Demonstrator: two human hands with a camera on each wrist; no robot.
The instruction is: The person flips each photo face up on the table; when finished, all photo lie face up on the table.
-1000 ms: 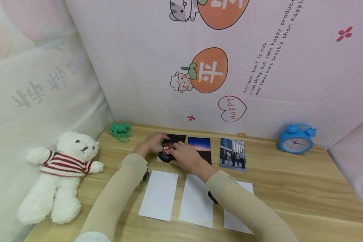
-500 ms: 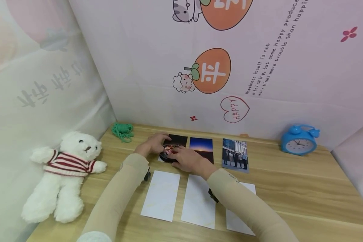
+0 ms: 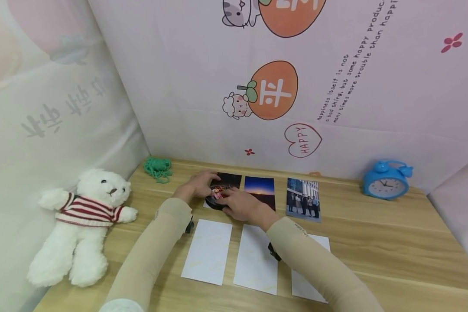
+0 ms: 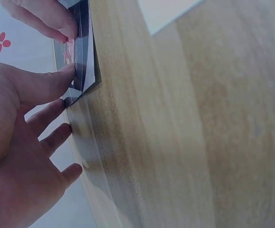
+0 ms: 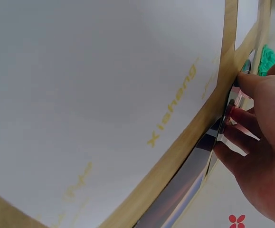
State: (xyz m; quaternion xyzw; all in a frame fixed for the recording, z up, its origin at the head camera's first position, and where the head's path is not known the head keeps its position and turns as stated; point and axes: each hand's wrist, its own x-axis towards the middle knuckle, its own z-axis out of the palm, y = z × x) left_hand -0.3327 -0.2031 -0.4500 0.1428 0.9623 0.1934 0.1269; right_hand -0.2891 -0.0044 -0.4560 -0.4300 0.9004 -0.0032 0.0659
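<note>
A dark photo of a round dish of food (image 3: 230,180) lies at the back of the table, with a pale strip along its near edge. My left hand (image 3: 196,185) is at its left side. In the left wrist view, the thumb (image 4: 63,78) touches the photo's edge (image 4: 82,52) and the other fingers are spread. My right hand (image 3: 243,203) reaches over the sunset photo (image 3: 260,186), its fingertips resting on the food photo. Those fingers (image 5: 241,140) are slightly bent against it in the right wrist view. The group photo (image 3: 303,199) lies further right.
Three white sheets (image 3: 207,251) lie in a row nearer me, two partly covered by my right arm. A white teddy bear (image 3: 83,229) sits at the left. Green yarn (image 3: 157,169) is in the back left corner, a blue alarm clock (image 3: 386,182) at the back right.
The head view has shifted slightly. My right fingertips have moved a little over the food photo, showing more of it; the left hand stays at its left edge.
</note>
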